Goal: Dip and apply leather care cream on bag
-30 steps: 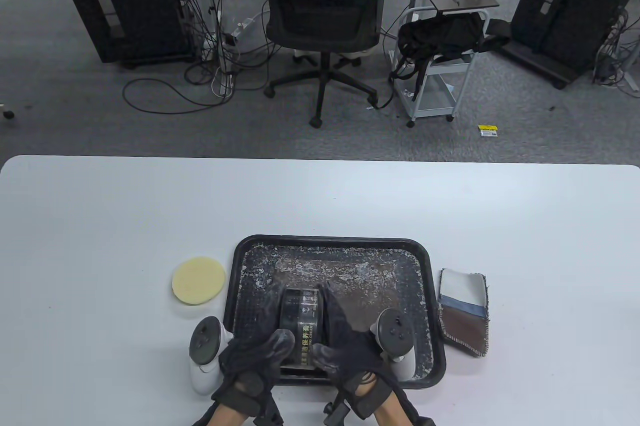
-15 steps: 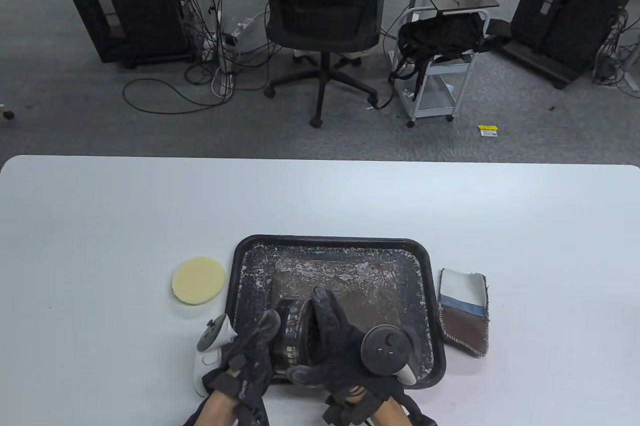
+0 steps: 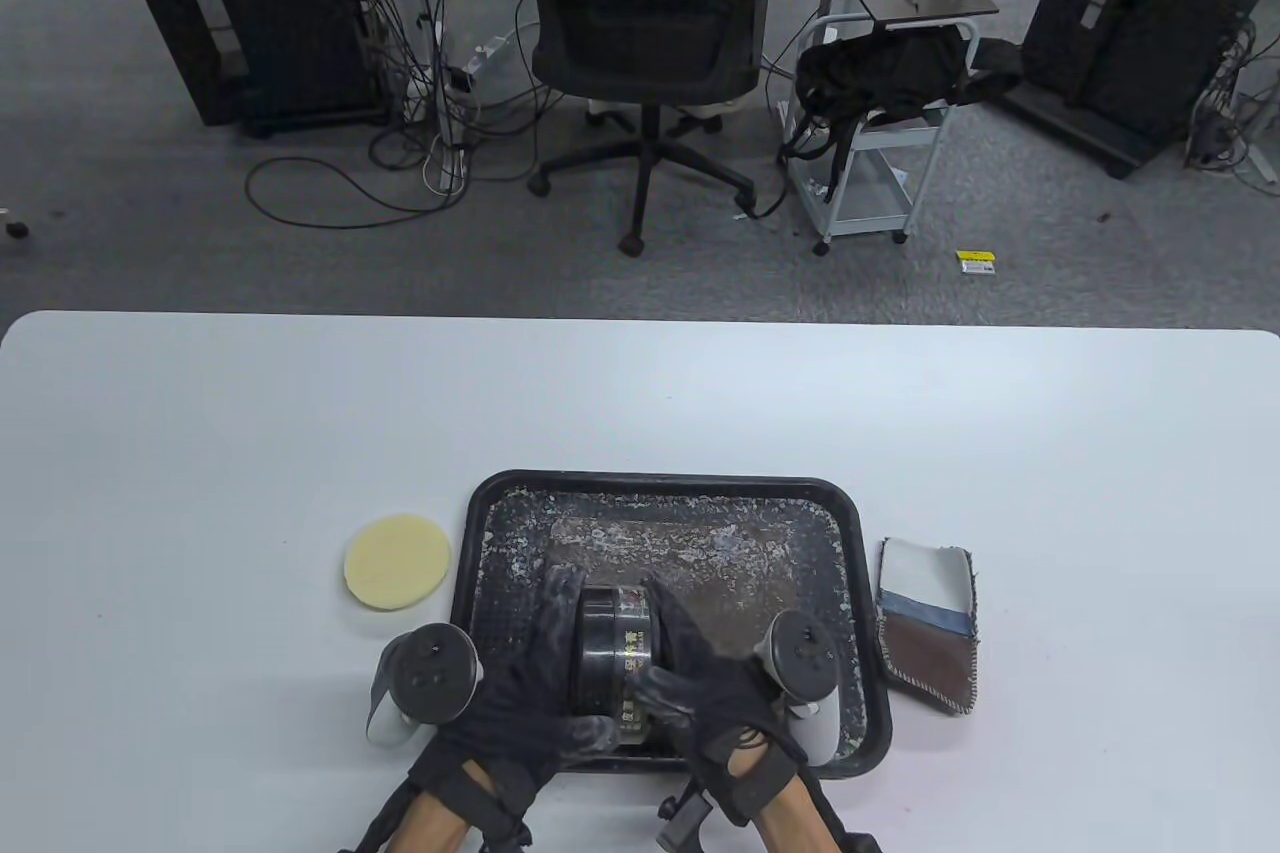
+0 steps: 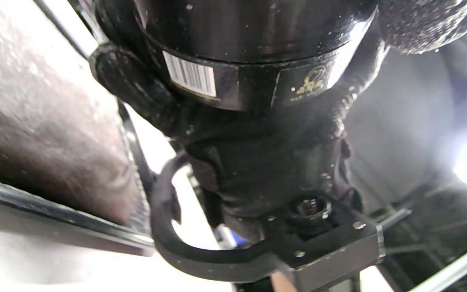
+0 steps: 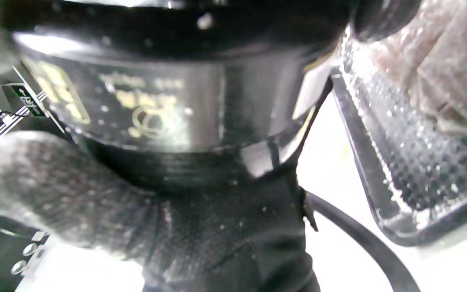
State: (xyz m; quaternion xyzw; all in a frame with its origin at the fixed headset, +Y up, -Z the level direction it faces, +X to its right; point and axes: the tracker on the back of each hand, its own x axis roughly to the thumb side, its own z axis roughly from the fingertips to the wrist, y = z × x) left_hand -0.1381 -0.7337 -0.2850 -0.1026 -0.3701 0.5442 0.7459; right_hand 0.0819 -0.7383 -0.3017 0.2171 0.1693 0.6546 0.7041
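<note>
Leftmost on the white table (image 3: pixel 200 453) lies a round yellow sponge pad (image 3: pixel 397 562), flat and untouched, just beside the left rim of the black tray (image 3: pixel 470 533). Next comes the left hand (image 3: pixel 525 683), a tracker strapped to its back, with its gloved fingers curled round the left part of the black cream jar (image 3: pixel 615 663). That jar lies on its side, gold lettering on its wall, over the near part of the tray; whether it rests on the tray floor or is lifted off it cannot be told. From the other side the right hand (image 3: pixel 705 683) wraps the jar too, fingers reaching over its far end and thumb across the near wall. Under the hands, on the tray floor, lies a brown leather piece (image 3: pixel 700 553), speckled with pale flecks. Right of the tray, just beside its rim, sits a small folded cloth (image 3: pixel 927 623) in white, blue and brown bands
</note>
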